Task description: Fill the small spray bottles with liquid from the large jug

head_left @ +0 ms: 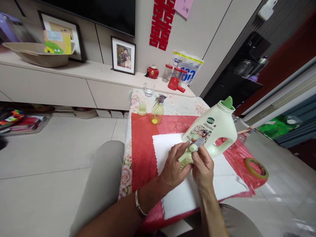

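Over the white cloth (180, 204), my left hand (174, 168) is wrapped round the body of a small spray bottle (187, 161) with pale yellow-green contents. My right hand (203, 164) pinches its grey and light-green spray head (194, 147) with thumb and fingers. Much of the bottle is hidden by my fingers. Just beyond my hands stands a large pale-green detergent jug (214, 125), uncapped, its green pouring spout (228, 101) showing. A second spray bottle (157, 113) stands upright farther back, beside a pale-green cap (142, 109).
A red sheet (142, 148) and floral cloth (125, 176) cover the table. A roll of tape (256, 168) lies at the right on red plastic. A glass mug (148, 89) stands at the back. Behind is a cabinet with a red pot (152, 71), jars and a framed photo (123, 55).
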A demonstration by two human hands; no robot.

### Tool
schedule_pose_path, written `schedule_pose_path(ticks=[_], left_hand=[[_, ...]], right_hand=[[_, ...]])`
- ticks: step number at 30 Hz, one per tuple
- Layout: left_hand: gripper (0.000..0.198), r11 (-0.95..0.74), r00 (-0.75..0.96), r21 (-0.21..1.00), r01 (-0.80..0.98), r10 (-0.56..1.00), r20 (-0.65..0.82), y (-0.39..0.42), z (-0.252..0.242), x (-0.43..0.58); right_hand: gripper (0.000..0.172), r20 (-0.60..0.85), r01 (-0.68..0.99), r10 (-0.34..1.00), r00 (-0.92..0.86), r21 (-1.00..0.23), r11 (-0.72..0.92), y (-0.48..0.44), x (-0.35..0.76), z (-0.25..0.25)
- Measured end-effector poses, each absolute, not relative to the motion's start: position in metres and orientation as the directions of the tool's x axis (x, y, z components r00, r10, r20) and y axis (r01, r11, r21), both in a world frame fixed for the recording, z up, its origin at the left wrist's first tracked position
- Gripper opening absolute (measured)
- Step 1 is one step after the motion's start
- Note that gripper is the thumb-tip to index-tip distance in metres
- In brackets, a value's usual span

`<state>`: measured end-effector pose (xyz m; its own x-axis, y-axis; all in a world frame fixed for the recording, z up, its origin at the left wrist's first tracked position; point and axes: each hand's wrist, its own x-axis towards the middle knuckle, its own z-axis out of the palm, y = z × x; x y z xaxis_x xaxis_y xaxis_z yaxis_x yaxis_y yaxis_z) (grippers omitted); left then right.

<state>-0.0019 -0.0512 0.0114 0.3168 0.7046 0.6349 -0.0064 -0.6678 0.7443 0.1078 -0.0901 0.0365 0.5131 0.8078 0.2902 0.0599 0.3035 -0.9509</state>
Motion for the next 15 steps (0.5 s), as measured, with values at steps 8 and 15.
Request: schedule_pose_path(ticks=[8, 15], left_hand=[[0.065, -0.765, 0.252, 0.642, 0.046, 0.631, 0.733, -0.05, 0.0, 0.001], [0.062, -0.746, 0.277, 0.659, 0.102, 0.657, 0.701, -0.051, -0.002, 0.003]], right_hand=[[0.029, 0.328, 0.135, 0.757, 0.566, -0.942, 0.307, -0.088, 0.102, 0.035], [0.024, 0.39, 0.25, 0.732, 0.558, -0.921, 0.3, -0.091, 0.096, 0.043]])
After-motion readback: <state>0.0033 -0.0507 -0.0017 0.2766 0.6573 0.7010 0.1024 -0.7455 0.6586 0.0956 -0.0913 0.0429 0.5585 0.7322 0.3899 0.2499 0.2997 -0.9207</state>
